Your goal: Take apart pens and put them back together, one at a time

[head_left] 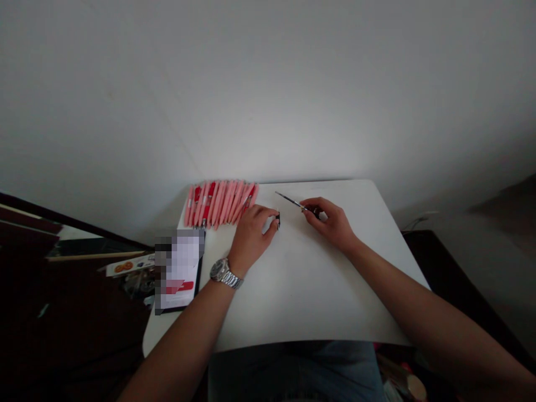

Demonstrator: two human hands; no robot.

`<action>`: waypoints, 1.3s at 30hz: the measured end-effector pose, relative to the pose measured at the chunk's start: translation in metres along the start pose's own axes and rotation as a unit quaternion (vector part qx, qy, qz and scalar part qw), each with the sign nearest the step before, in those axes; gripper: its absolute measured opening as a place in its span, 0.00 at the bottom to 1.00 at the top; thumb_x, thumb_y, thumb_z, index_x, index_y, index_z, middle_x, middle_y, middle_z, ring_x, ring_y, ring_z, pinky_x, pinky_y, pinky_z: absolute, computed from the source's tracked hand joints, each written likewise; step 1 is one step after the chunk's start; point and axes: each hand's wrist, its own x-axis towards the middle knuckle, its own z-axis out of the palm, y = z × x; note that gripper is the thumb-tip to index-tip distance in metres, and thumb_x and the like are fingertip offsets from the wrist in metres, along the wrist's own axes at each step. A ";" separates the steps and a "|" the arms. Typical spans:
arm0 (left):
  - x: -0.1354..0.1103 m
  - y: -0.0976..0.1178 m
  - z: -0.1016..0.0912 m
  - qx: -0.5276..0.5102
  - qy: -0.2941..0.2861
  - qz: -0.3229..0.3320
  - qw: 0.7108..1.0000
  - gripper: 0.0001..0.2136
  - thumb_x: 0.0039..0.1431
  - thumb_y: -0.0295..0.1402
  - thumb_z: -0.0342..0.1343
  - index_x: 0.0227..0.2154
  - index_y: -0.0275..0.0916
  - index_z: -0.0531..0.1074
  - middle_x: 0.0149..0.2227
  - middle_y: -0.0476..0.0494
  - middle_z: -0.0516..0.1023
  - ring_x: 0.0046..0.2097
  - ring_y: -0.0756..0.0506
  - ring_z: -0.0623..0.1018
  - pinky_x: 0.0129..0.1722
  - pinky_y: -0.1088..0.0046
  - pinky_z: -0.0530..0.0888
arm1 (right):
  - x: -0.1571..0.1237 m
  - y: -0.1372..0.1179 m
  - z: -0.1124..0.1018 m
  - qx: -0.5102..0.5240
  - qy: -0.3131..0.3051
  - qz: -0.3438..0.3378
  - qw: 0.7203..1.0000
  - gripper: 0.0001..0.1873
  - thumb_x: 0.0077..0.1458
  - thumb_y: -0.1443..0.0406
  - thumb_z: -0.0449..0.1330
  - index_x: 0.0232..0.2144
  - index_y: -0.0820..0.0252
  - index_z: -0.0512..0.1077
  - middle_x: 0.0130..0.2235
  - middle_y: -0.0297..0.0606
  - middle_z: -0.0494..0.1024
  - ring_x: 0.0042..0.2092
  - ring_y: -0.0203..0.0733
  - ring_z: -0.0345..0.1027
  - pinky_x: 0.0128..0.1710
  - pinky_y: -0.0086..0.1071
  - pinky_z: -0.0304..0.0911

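Observation:
My left hand (253, 229), with a metal watch (225, 273) on its wrist, rests on the white table (301, 290). Its fingers pinch a small black-and-white object (277, 220) that is too small to name. My right hand (329, 220) lies a little to the right, closed on the dark handle of a thin metal tool (290, 200), perhaps a small screwdriver. The tool's shaft points up and left, its tip above the table. Just left of my left hand lies a row of pink packets (221, 202) with red marks, overlapping one another.
A dark tablet or clipboard with white paper (181, 271) sits at the table's left edge. Dark furniture and clutter (125, 268) lie to the left. A plain wall rises behind the table. My lap in jeans (293, 368) is below the front edge.

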 end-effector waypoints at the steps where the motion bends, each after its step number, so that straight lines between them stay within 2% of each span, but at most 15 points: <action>1: 0.000 0.000 0.000 0.005 -0.003 0.004 1.000 0.07 0.67 0.31 0.56 0.45 0.43 0.76 0.44 0.44 0.77 0.49 0.41 0.75 0.53 0.57 0.73 | 0.000 0.000 0.000 0.000 0.002 0.003 1.000 0.11 0.62 0.62 0.61 0.46 0.56 0.77 0.39 0.38 0.81 0.37 0.40 0.73 0.40 0.35 0.70; 12: -0.003 -0.005 0.005 0.017 -0.022 0.029 0.999 0.11 0.66 0.35 0.58 0.50 0.45 0.76 0.45 0.42 0.74 0.50 0.40 0.75 0.54 0.55 0.73 | 0.000 -0.003 -0.001 -0.005 0.006 0.013 1.000 0.12 0.62 0.59 0.61 0.46 0.55 0.77 0.38 0.38 0.81 0.37 0.41 0.74 0.40 0.36 0.71; 26: -0.001 0.001 0.004 0.025 -0.039 0.034 0.998 0.11 0.62 0.35 0.62 0.47 0.45 0.75 0.46 0.42 0.75 0.49 0.39 0.75 0.53 0.54 0.73 | 0.000 -0.002 -0.001 -0.003 0.005 0.017 1.000 0.12 0.62 0.59 0.61 0.46 0.55 0.77 0.38 0.37 0.81 0.37 0.41 0.73 0.39 0.35 0.70; 31: -0.001 0.001 0.004 0.025 -0.043 0.035 0.998 0.14 0.59 0.38 0.66 0.46 0.44 0.74 0.46 0.43 0.75 0.49 0.38 0.75 0.53 0.54 0.73 | 0.000 -0.001 0.000 -0.003 0.006 0.014 1.000 0.12 0.62 0.59 0.61 0.46 0.55 0.77 0.38 0.37 0.81 0.37 0.40 0.73 0.40 0.35 0.70; 33: -0.001 0.000 0.005 0.023 -0.045 0.036 0.998 0.13 0.59 0.36 0.66 0.46 0.45 0.74 0.46 0.43 0.75 0.49 0.38 0.75 0.53 0.54 0.73 | 0.000 -0.001 0.000 -0.004 0.005 0.015 1.000 0.12 0.62 0.59 0.61 0.46 0.55 0.77 0.38 0.37 0.80 0.37 0.41 0.73 0.40 0.36 0.70; 39: -0.001 -0.002 0.007 0.017 -0.041 0.036 0.998 0.11 0.63 0.26 0.57 0.47 0.43 0.75 0.45 0.42 0.75 0.48 0.40 0.75 0.51 0.56 0.74 | 0.001 0.000 -0.001 -0.001 0.003 0.019 1.000 0.12 0.62 0.59 0.61 0.46 0.55 0.77 0.37 0.37 0.80 0.36 0.40 0.72 0.39 0.35 0.69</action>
